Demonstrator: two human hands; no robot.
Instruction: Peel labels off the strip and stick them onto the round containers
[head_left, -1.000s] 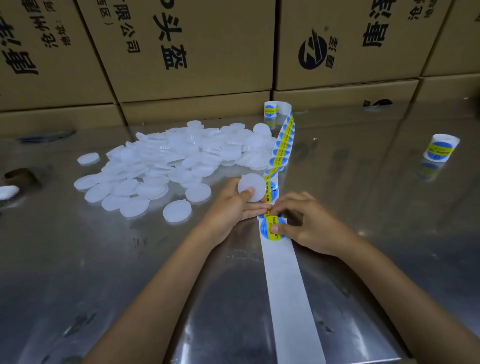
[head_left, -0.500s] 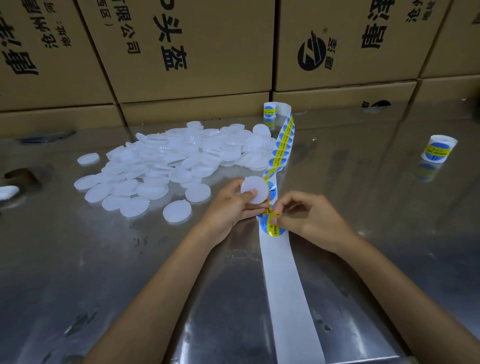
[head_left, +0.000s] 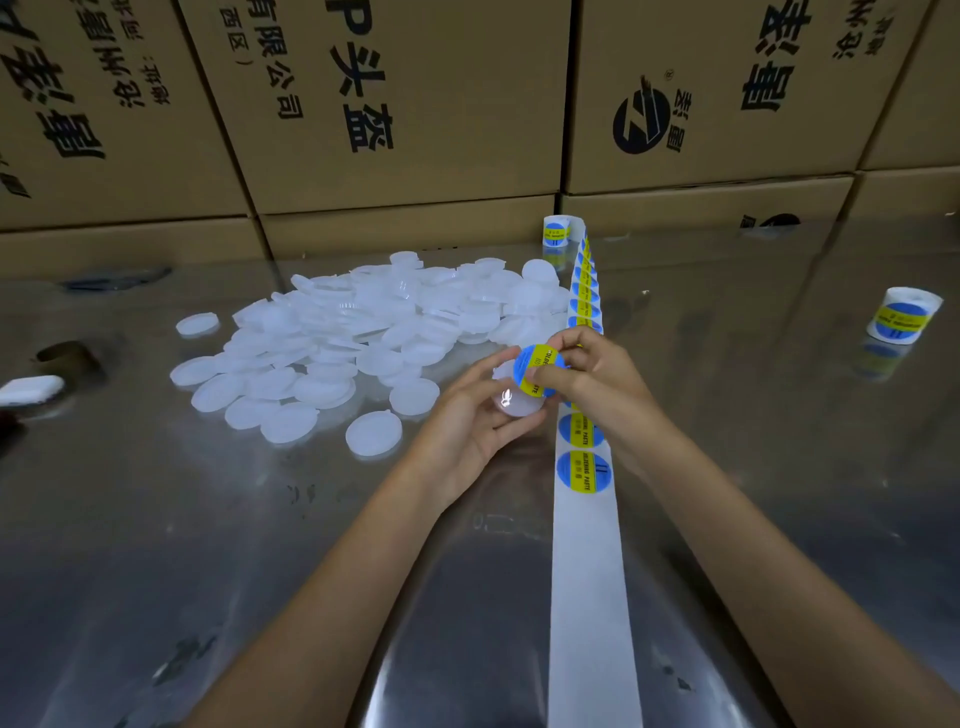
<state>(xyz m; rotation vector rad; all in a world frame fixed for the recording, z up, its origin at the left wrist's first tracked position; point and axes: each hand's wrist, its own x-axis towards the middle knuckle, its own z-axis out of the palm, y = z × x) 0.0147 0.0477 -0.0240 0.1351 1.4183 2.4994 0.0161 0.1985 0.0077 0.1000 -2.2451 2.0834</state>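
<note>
My left hand (head_left: 470, 421) grips a round white container (head_left: 511, 402) just above the metal table. My right hand (head_left: 597, 382) pinches a round blue and yellow label (head_left: 537, 369) and holds it against the container's upper edge. The white backing strip (head_left: 587, 561) runs from the near edge toward the back, with two labels (head_left: 583, 470) left on it just below my hands and more beyond them. A large pile of round white containers (head_left: 374, 322) lies to the left of the strip.
The strip feeds from a label roll (head_left: 557, 231) at the back. A second label roll (head_left: 904, 314) stands at the right. Cardboard boxes (head_left: 395, 104) wall off the far side. A white object (head_left: 31, 389) lies at the left edge of the steel table (head_left: 208, 571).
My right hand has peeled the label off the strip and lifted it up to the container. My left hand raised and tilted the container toward it.
</note>
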